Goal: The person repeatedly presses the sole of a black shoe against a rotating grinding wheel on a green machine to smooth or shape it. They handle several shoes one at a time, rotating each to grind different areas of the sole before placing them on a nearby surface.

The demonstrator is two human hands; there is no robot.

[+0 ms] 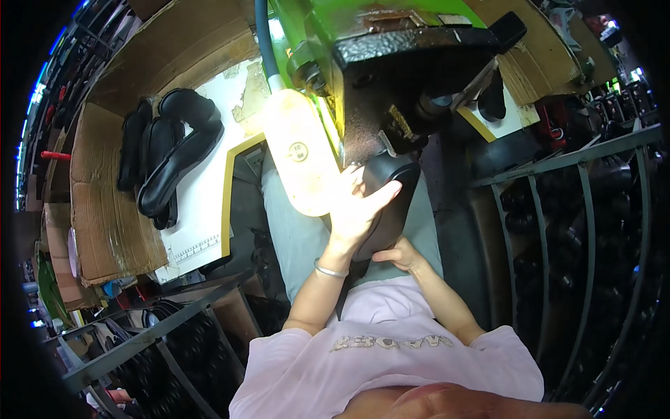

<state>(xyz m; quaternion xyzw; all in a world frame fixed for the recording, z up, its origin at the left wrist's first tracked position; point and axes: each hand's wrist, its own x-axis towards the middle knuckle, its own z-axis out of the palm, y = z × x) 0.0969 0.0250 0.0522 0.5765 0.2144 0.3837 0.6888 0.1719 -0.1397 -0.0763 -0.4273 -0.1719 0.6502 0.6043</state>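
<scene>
I hold a black shoe sole point(391, 202) up against the dark head of a green machine point(398, 91). My left hand point(356, 209) grips the sole's upper left side, with the thumb pointing right across it. A thin bracelet sits on that wrist. My right hand point(399, 255) supports the sole from below at its near end. The sole's far end is tucked under the machine head and partly hidden.
Several black soles point(171, 150) lie piled on a white, yellow-edged table point(209, 209) to the left, beside cardboard boxes point(105, 209). A pale oval lamp cover point(300, 160) glares by my left hand. Metal racks point(579, 230) filled with dark soles stand at right and lower left.
</scene>
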